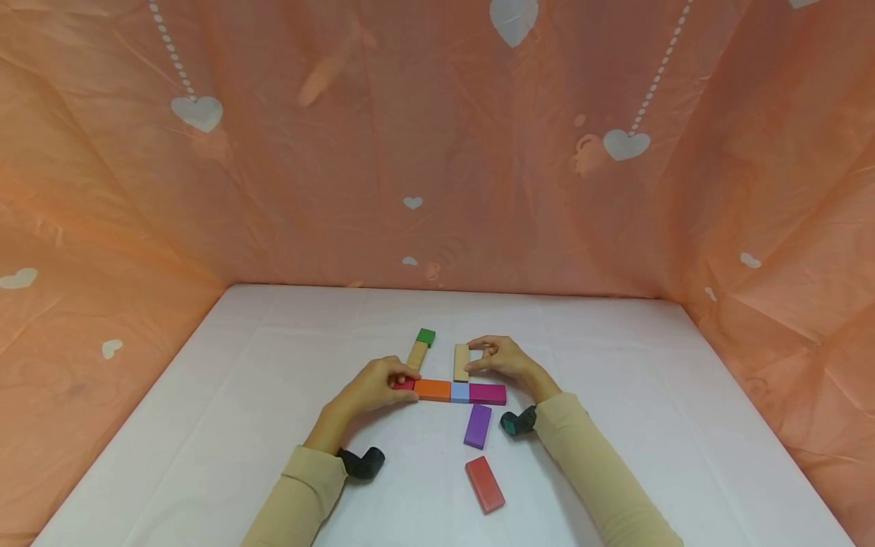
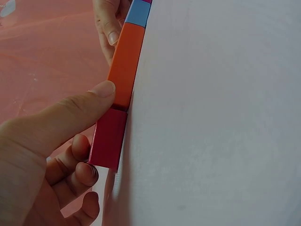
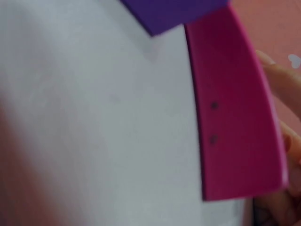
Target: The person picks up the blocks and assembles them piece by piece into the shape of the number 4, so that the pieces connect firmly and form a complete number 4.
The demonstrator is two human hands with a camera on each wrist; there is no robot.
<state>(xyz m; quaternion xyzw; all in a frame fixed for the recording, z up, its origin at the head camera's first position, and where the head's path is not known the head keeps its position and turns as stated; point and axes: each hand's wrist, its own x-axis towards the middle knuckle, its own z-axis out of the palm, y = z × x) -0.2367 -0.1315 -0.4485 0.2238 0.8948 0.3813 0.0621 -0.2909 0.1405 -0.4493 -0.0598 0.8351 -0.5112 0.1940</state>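
A row of blocks lies on the white table: a dark red block (image 2: 107, 141), an orange block (image 1: 433, 390), a light blue block (image 1: 460, 392) and a magenta block (image 1: 488, 393). My left hand (image 1: 374, 386) grips the dark red block at the row's left end, its thumb by the joint with the orange one. Behind the light blue block is a plain wooden block (image 1: 461, 362), which my right hand (image 1: 509, 358) holds by its right side and far end. Another plain wooden block (image 1: 416, 355) extends back behind the left hand, with a green block (image 1: 426, 337) at its far end.
In front of the magenta block lies a purple block (image 1: 478, 426). Closer to me is a light red block (image 1: 484, 485), turned at an angle. Orange cloth (image 1: 437, 152) with pale hearts hangs at the back and both sides of the table (image 1: 615, 342).
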